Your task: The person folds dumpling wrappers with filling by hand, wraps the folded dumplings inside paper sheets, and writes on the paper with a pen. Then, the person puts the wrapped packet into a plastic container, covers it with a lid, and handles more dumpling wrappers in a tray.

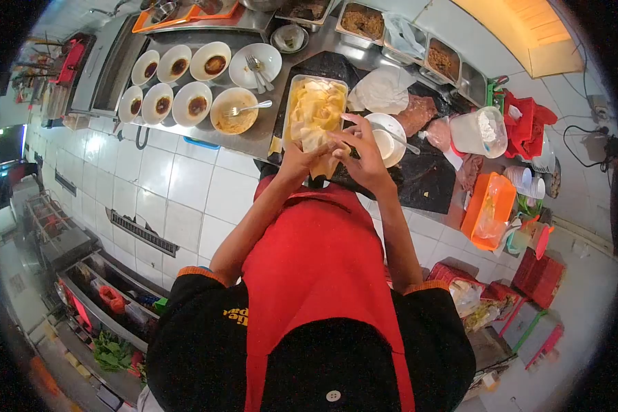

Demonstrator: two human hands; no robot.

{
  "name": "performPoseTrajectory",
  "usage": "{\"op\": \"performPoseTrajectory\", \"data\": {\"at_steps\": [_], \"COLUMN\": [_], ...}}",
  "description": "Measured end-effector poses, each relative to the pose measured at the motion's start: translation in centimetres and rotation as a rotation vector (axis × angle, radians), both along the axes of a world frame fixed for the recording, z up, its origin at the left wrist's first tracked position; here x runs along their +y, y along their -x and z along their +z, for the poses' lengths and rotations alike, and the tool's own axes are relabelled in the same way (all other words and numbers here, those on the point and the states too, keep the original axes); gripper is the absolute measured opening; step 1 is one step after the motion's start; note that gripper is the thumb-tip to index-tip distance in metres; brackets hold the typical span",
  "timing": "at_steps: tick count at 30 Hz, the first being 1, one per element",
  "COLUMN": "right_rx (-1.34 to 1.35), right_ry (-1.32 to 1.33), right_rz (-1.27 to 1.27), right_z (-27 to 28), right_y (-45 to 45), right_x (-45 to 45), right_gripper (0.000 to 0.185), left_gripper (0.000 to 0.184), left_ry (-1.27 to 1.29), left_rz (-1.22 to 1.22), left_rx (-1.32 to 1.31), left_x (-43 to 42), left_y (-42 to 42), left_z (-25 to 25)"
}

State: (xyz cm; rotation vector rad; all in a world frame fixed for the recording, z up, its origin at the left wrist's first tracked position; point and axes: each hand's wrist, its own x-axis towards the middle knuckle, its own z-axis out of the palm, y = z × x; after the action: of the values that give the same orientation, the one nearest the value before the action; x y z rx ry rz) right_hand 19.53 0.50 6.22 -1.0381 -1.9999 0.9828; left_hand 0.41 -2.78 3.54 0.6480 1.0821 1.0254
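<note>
A clear plastic tub [295,89] full of folded pale yellow wontons [319,103] stands at the counter's near edge. Just in front of it, my left hand [299,163] is closed on a thin yellow wonton wrapper [323,165]. My right hand [365,156] meets it from the other side, fingertips pinching the same wrapper while its index finger is raised. What lies inside the wrapper is hidden by my fingers. Close to my right hand sits a white bowl [384,147] with a spoon [406,142]. Pinkish minced meat [419,113] lies behind that on black plastic.
Several white bowls with dark sauce [197,104] line the left counter, beside a used bowl [228,122] and a plate with forks [268,58]. Metal food pans [362,24] stand at the back. A white-powder tub [484,130] and an orange basket [489,209] are at right.
</note>
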Motion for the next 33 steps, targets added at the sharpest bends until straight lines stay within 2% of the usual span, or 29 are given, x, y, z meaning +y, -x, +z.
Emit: {"op": "performPoseTrajectory", "data": {"at_steps": [5, 7, 11, 13, 14, 16, 17, 19, 23, 25, 29, 31, 32, 33], "right_rx": [0.006, 0.153, 0.177, 0.479, 0.479, 0.547, 0.549, 0.625, 0.600, 0.531, 0.518, 0.432, 0.431, 0.316], "right_ry": [-0.067, 0.210, 0.175, 0.400, 0.398, 0.488, 0.486, 0.459, 0.403, 0.378, 0.399, 0.501, 0.502, 0.534], "right_rz": [-0.003, -0.069, -0.166, -0.240, -0.242, -0.240, -0.240, -0.346, -0.317, -0.252, -0.143, -0.117, -0.118, -0.060], "right_z": [-0.4, -0.7, -1.7, -2.3, -2.6, -2.8, -3.0, -3.0, -1.1, 0.2, 1.1, 1.8, 1.1, -0.4], "right_y": [-0.4, -0.7, -0.6, 0.1, -0.1, -0.2, -0.1, 0.3, 1.0, 1.2, 1.0, 1.3, 1.0, 0.6], "right_x": [0.1, -0.6, -1.5, -2.0, -2.1, -2.1, -1.9, -1.6, -0.5, -0.1, 0.1, 0.0, 0.0, 0.1], "right_gripper": [0.036, 0.035, 0.033, 0.032, 0.032, 0.029, 0.029, 0.026, 0.025, 0.026, 0.027, 0.027, 0.027, 0.026], "left_gripper": [0.036, 0.040, 0.039, 0.039, 0.039, 0.037, 0.037, 0.037, 0.031, 0.028, 0.027, 0.028, 0.028, 0.027], "left_ry": [-0.017, -0.040, -0.004, -0.003, -0.003, 0.080, 0.078, 0.096, 0.084, -0.007, -0.121, -0.215, -0.214, -0.102], "left_rz": [-0.021, -0.027, 0.015, 0.036, 0.034, 0.158, 0.157, 0.187, 0.151, 0.057, -0.025, -0.056, -0.057, -0.122], "left_rx": [0.079, 0.179, 0.133, 0.119, 0.118, -0.094, -0.092, -0.277, -0.320, -0.117, 0.046, 0.157, 0.156, 0.080], "left_x": [-0.1, -0.3, -0.3, -0.1, 0.0, 0.2, 0.4, 0.6, 0.5, 0.5, 0.2, 0.1, -0.1, -0.3], "left_y": [0.0, 0.3, 0.2, 0.0, -0.2, -0.4, -0.3, -0.3, -0.6, -0.3, 0.2, 0.6, 1.1, 1.7], "left_z": [-0.5, -0.7, -1.0, -1.2, -1.2, -1.3, -1.5, -1.9, -1.3, -1.6, -0.6, -1.2, -1.5, -1.5]}}
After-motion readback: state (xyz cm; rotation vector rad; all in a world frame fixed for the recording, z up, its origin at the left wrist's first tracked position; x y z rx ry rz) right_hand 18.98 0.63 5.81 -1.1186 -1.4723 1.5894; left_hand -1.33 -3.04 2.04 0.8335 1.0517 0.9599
